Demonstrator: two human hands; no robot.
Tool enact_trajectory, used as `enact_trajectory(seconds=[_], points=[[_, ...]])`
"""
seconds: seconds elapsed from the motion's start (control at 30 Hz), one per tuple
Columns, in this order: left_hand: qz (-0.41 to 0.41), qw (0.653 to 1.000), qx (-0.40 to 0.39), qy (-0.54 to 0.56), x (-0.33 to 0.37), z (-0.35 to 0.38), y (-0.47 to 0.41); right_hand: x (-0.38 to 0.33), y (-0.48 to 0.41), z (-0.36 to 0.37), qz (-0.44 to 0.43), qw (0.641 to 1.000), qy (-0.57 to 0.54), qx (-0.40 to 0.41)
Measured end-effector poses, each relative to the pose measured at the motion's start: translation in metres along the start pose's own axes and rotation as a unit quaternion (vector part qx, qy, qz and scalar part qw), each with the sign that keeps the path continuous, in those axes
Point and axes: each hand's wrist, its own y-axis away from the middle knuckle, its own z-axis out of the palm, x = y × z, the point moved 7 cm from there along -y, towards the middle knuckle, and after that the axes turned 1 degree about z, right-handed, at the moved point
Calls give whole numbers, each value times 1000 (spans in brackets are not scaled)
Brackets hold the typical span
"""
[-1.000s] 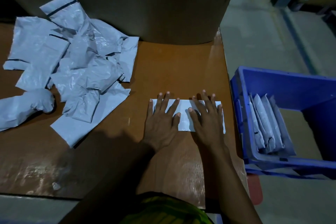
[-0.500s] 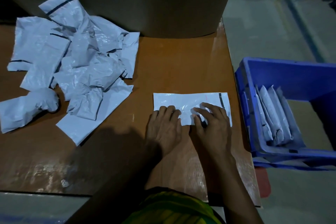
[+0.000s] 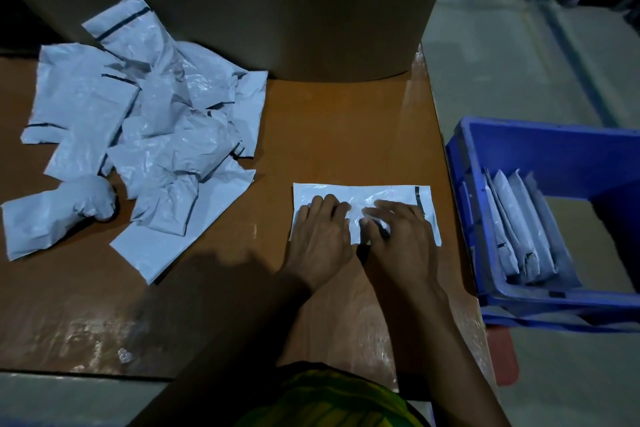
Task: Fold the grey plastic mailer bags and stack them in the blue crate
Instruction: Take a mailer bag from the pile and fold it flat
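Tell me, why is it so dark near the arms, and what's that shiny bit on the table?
Head view: dim light; the person's shadow darkens the table at near left; glare whitens its worn front edge and the flat bag.

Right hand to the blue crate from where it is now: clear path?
Probably yes. The right hand is on the flat mailer bag near the right edge of the table. The blue crate sits just beyond that edge, open-topped, and nothing stands between them.
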Motion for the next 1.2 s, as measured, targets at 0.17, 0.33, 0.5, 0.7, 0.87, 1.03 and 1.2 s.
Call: enact_trajectory(seconds=[0.17, 0.33, 0.5, 0.7, 0.87, 1.03, 1.2], points=[[4, 1000, -21, -22, -1, 3, 2, 10, -23, 0, -42, 998, 38, -5], [1, 1000, -1, -16, -2, 4, 8, 24, -11, 16, 4, 999, 13, -36], [18, 1000, 19, -13, 2, -1, 4, 21, -7, 19, 17, 999, 8, -31], [42, 996, 29, 70, 6, 3, 2, 28, -5, 15, 4, 998, -2, -70], [71, 997, -14, -38, 4, 26, 3, 32, 1, 16, -7, 994, 50, -96], [66, 997, -3, -40, -2, 36, 2, 32, 8, 18, -24, 990, 108, -93], [76, 996, -8, -50, -6, 44, -6, 32, 4, 21, -8, 988, 126, -88]])
